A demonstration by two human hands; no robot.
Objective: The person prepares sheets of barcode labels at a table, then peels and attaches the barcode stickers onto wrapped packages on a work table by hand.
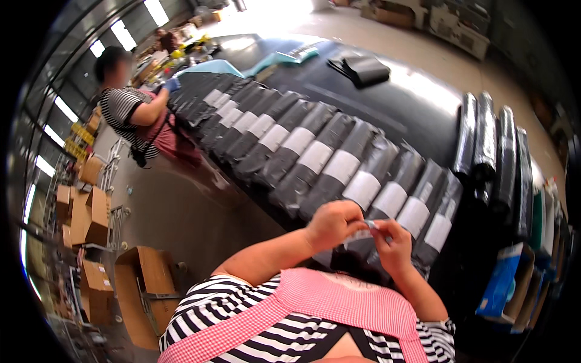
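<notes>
Head view: left hand (331,222) and right hand (392,242) are meeting at chest height, fingertips pinching a small white label (365,227) between them, both closed on it. The label is looking thin, light and floppy, probably sticky, so best gripped by its edges. Just beyond, a row of black mailer bags (315,158) with white labels is lying overlapped along the dark table (399,100). A co-worker (130,109) is standing at the far left.

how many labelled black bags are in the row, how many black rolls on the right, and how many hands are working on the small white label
black plastic mailer bags with white labels, overlapping in a row: about 13, far ones too blurred to be sure
black plastic rolls on the right: 4
hands on the small white label: 2, left hand and right hand
total: about 19
</notes>
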